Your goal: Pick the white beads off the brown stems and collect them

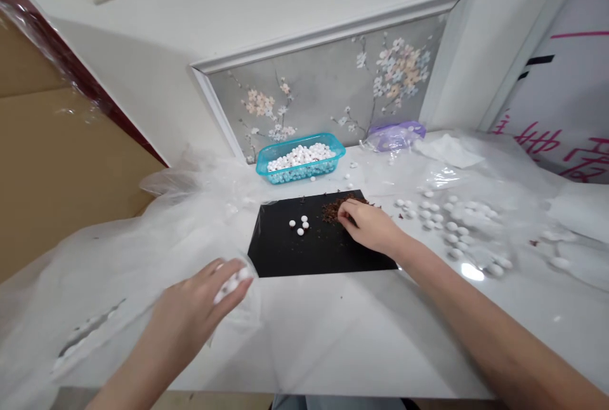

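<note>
My left hand (202,296) is curled around several small white balls (233,282), held over the plastic sheeting left of a black board (285,254). On the board's far right part lies a heap of small reddish-brown pieces (333,210). My right hand (366,223) reaches into this heap with thumb and fingers pinched together; whatever is between the fingertips is hidden. Several white balls (301,231) sit on the board, left of the heap, with dark bits beside some of them.
A turquoise basket (325,172) full of white balls stands behind the board. More loose white balls (451,226) lie on the table at the right, near clear plastic and a purple bag (397,136). Crumpled clear sheeting (118,238) covers the left side. A cardboard box (57,143) stands far left.
</note>
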Tool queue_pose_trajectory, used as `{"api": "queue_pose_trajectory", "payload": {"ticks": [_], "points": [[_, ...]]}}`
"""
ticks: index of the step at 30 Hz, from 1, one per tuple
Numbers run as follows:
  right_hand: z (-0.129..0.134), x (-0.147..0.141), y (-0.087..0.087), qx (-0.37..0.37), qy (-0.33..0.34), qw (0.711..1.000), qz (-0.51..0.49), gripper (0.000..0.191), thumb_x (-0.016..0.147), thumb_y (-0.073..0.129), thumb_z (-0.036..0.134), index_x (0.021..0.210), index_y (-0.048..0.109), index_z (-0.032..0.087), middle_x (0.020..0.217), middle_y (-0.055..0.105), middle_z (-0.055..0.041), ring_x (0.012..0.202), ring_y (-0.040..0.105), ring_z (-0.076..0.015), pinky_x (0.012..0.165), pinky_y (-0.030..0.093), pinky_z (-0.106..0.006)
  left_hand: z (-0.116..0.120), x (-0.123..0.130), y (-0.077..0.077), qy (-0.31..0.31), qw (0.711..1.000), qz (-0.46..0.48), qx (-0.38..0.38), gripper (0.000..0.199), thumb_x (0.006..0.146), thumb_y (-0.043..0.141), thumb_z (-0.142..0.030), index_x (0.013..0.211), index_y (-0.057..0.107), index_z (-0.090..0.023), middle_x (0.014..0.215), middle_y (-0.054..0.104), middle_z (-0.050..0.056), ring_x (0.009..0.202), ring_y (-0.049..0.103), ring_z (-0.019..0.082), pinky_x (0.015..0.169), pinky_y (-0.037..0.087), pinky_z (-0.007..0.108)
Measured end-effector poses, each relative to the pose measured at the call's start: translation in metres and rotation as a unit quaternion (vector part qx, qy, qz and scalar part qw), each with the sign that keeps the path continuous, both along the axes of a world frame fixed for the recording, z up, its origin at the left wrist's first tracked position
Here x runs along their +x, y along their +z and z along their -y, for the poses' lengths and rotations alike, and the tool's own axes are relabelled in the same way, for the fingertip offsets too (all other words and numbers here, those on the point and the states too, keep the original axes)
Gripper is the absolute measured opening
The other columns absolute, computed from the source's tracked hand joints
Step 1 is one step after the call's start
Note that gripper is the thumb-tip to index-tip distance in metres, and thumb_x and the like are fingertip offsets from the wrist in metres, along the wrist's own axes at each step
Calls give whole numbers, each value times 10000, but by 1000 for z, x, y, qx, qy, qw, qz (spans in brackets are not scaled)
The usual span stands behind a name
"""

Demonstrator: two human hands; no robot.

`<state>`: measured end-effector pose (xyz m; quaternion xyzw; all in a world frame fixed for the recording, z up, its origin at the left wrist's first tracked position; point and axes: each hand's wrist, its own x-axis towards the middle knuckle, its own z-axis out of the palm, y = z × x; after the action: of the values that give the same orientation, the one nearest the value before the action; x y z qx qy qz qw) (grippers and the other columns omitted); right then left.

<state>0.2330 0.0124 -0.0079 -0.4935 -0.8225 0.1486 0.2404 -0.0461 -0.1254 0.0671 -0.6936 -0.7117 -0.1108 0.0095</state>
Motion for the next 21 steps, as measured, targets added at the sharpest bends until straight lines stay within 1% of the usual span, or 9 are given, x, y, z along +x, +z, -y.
{"api": "queue_pose_trajectory", "payload": {"ticks": [1, 3, 5, 7, 8, 10, 13, 16, 21], "points": [[0, -2, 0, -22, 11, 997, -72, 148, 855, 422, 231, 792, 545, 176, 826, 591, -32, 660, 533, -117, 593, 371, -242, -15, 14, -5, -53, 998, 11, -44, 290, 792, 435, -513, 863, 632, -312, 870, 670, -27, 686, 620, 168, 573, 399, 230], [3, -8, 0, -100, 42, 969, -224, 170, 838, 469, 323, 788, 537, 176, 691, 548, 8, 545, 479, -92, 530, 374, -230, -42, 37, -19, -115, 991, 36, -56, 284, 852, 384, -472, 870, 603, -292, 847, 653, -35, 703, 608, 148, 597, 391, 225], [9, -15, 3, -193, 77, 917, -340, 251, 812, 505, 423, 803, 526, 173, 567, 464, 57, 424, 399, -65, 430, 329, -209, -60, 54, -35, -138, 988, 43, -50, 264, 870, 387, -443, 875, 588, -272, 817, 631, -32, 702, 593, 141, 592, 380, 225], [15, -21, 6, -256, 110, 877, -391, 306, 790, 530, 476, 807, 519, 171, 481, 398, 91, 354, 344, -47, 371, 273, -190, -68, 64, -51, -139, 989, 46, -34, 245, 879, 396, -420, 903, 580, -260, 818, 613, -22, 721, 588, 143, 579, 369, 227], [18, -23, 7, -273, 122, 868, -395, 310, 786, 540, 477, 798, 516, 169, 450, 382, 99, 339, 334, -43, 359, 257, -181, -70, 66, -57, -135, 989, 46, -26, 240, 883, 398, -412, 912, 576, -254, 820, 606, -18, 726, 586, 144, 571, 364, 228], [22, -27, 8, -295, 139, 865, -381, 289, 786, 555, 455, 781, 513, 168, 422, 374, 104, 332, 336, -39, 347, 249, -167, -69, 67, -68, -126, 991, 46, -14, 236, 889, 397, -404, 920, 568, -246, 820, 595, -13, 719, 580, 142, 556, 354, 229], [25, -31, 5, -321, 148, 862, -362, 251, 787, 566, 416, 778, 521, 169, 451, 399, 97, 342, 339, -33, 333, 271, -156, -66, 65, -77, -127, 991, 36, -4, 236, 901, 379, -391, 917, 563, -246, 809, 578, -11, 705, 566, 134, 529, 335, 226], [26, -34, 0, -336, 146, 859, -357, 225, 795, 561, 395, 787, 529, 172, 464, 411, 95, 340, 339, -31, 327, 281, -154, -65, 65, -80, -129, 992, 11, 0, 230, 905, 376, -375, 914, 569, -250, 791, 564, -5, 684, 553, 133, 498, 307, 228], [26, -38, -7, -345, 136, 859, -353, 201, 804, 552, 373, 782, 528, 175, 442, 405, 100, 326, 337, -30, 324, 254, -153, -65, 70, -78, -109, 994, -17, -20, 245, 902, 382, -385, 930, 578, -241, 786, 552, -1, 640, 534, 128, 476, 281, 228]]}}
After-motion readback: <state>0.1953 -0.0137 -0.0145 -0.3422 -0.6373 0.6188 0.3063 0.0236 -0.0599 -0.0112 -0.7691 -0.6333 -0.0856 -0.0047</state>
